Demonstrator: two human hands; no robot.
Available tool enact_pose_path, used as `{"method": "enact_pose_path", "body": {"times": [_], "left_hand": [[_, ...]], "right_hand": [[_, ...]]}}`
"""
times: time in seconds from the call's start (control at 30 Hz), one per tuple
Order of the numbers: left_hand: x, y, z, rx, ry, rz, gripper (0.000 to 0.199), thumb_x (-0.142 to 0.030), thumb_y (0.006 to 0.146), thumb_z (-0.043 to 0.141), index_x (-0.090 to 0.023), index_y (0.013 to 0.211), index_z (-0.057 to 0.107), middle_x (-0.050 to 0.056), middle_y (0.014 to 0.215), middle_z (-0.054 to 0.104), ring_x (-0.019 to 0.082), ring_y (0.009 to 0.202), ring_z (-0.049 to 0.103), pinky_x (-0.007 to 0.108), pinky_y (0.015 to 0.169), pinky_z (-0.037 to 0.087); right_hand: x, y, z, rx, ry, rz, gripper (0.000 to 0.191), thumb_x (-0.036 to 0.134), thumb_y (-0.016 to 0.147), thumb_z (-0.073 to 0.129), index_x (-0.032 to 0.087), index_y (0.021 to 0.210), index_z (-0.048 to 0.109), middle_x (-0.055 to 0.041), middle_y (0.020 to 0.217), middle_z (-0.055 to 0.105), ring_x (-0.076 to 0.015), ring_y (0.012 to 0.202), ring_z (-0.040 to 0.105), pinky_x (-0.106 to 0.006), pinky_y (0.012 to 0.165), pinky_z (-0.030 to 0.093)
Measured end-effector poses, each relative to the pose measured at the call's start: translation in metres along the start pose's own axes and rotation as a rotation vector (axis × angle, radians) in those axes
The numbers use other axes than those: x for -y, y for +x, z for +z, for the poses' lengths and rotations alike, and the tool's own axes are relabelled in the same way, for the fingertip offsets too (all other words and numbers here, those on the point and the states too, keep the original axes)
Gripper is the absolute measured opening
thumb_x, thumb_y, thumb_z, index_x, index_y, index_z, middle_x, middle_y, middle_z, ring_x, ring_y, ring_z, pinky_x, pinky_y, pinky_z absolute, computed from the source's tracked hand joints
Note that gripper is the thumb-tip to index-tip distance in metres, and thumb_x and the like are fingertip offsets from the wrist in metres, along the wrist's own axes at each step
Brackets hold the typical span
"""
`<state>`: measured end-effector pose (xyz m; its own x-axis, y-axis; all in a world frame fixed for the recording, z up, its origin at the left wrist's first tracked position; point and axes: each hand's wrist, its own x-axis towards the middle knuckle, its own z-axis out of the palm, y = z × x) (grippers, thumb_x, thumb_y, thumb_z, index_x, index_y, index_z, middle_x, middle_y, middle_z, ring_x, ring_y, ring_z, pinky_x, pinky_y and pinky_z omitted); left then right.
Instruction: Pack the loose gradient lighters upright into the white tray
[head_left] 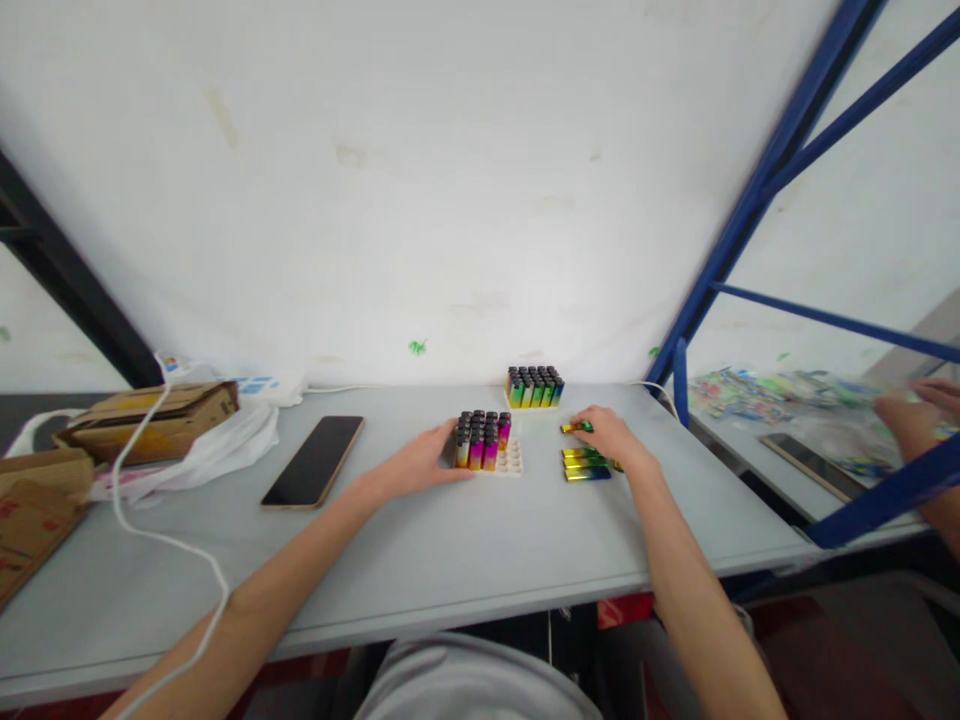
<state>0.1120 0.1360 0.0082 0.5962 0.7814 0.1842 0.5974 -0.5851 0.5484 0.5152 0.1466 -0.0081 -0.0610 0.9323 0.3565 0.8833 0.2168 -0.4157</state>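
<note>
My left hand (424, 462) is curved round the left side of a white lighter tray (513, 466), thumb along its near edge and fingers at the back. Pink, purple and yellow lighters (476, 450) with black tops stand upright in that tray; bare holes show on its right. My right hand (609, 436) is closed on a shiny yellow-green lighter (576, 428), which lies level at the fingertips. Just below the hand, several shiny yellow, green and blue lighters (586, 466) lie flat, partly covered by it. Behind, a second tray (534, 405) holds upright green-yellow lighters (536, 388).
A dark phone (315, 462) lies left on the grey table (450, 560). Farther left are cardboard boxes (176, 425), plastic bags and a white cable (165, 535). A blue metal frame (720, 250) rises on the right; beyond it are another phone (814, 465) and another person's hands (911, 420).
</note>
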Motion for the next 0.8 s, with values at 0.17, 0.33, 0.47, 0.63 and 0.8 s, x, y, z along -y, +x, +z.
{"method": "enact_pose_path", "body": {"times": [0.17, 0.33, 0.47, 0.63, 0.8], "left_hand": [[0.002, 0.0, 0.001, 0.008, 0.006, -0.004, 0.087, -0.058, 0.084, 0.078, -0.017, 0.153, 0.044, 0.019, 0.148, 0.065, 0.04, 0.134, 0.064, 0.048, 0.113, 0.052], [0.001, 0.001, 0.001, -0.003, -0.006, 0.014, 0.086, -0.06, 0.083, 0.079, -0.019, 0.151, 0.045, 0.018, 0.149, 0.065, 0.04, 0.137, 0.063, 0.048, 0.114, 0.05], [-0.001, 0.0, 0.001, 0.004, -0.014, 0.002, 0.085, -0.058, 0.083, 0.078, -0.018, 0.15, 0.046, 0.018, 0.149, 0.064, 0.039, 0.135, 0.064, 0.048, 0.114, 0.05], [0.0, 0.001, 0.001, -0.009, -0.021, 0.005, 0.084, -0.059, 0.081, 0.08, -0.019, 0.148, 0.048, 0.017, 0.145, 0.067, 0.039, 0.131, 0.066, 0.048, 0.112, 0.051], [0.001, 0.001, 0.001, -0.003, -0.022, 0.012, 0.083, -0.059, 0.082, 0.079, -0.019, 0.147, 0.049, 0.017, 0.145, 0.067, 0.038, 0.131, 0.066, 0.047, 0.112, 0.051]], "right_hand": [[0.021, 0.004, 0.002, 0.034, 0.0, -0.042, 0.019, 0.032, 0.095, 0.07, 0.023, 0.11, 0.076, -0.0098, 0.102, 0.08, -0.0263, 0.094, 0.072, -0.04, 0.09, 0.052], [0.054, 0.005, 0.001, -0.07, 0.335, -0.091, 0.043, 0.054, 0.102, 0.054, 0.019, 0.117, 0.074, -0.0065, 0.089, 0.078, -0.0215, 0.072, 0.065, -0.035, 0.077, 0.051], [0.081, 0.005, 0.006, -0.135, 0.589, -0.01, 0.051, 0.066, 0.088, 0.068, 0.019, 0.106, 0.076, -0.0066, 0.091, 0.075, -0.0202, 0.072, 0.06, -0.033, 0.068, 0.048], [0.099, 0.003, 0.021, -0.051, 0.819, 0.104, 0.058, 0.078, 0.08, 0.072, 0.02, 0.076, 0.063, 0.0014, 0.065, 0.055, -0.0151, 0.062, 0.046, -0.029, 0.059, 0.04], [0.111, -0.002, 0.033, 0.079, 1.021, 0.093, 0.061, 0.083, 0.083, 0.065, 0.022, 0.084, 0.061, 0.0, 0.079, 0.06, -0.0177, 0.074, 0.057, -0.032, 0.071, 0.055]]}}
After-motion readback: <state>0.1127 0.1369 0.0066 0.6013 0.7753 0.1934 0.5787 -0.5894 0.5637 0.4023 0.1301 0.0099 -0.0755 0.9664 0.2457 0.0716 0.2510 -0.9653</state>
